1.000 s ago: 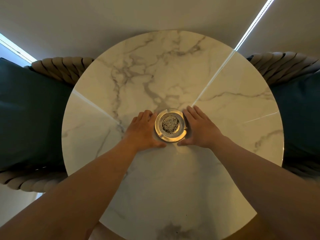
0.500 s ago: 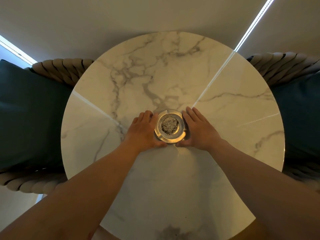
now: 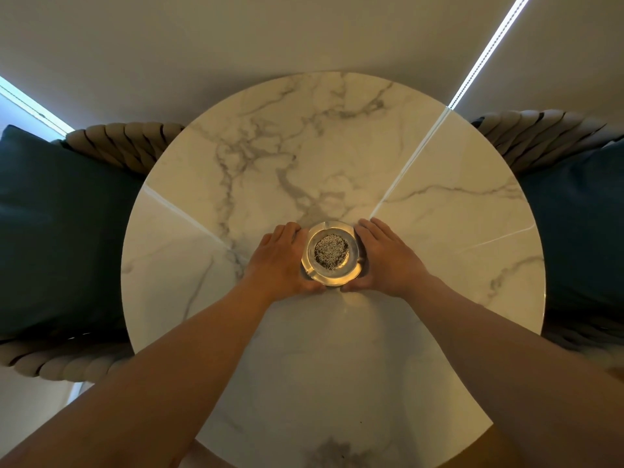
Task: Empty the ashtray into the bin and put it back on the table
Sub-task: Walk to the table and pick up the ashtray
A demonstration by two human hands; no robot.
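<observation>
A round clear glass ashtray [image 3: 332, 276] with grey ash in its bowl is at the middle of a round white marble table [image 3: 439, 231]. My left hand [image 3: 280, 261] cups its left side and my right hand [image 3: 385, 260] cups its right side, fingers and thumbs wrapped around the rim. The ashtray looks lifted slightly off the tabletop, held level. No bin is in view.
Two chairs with dark blue cushions and braided rope frames flank the table, one on the left [image 3: 60, 231] and one on the right [image 3: 580, 224]. A plain pale wall [image 3: 270, 38] stands behind the table. Bright light strips reflect across the marble.
Both hands closed in on the ashtray's sides and took hold of it; it has risen slightly towards me.
</observation>
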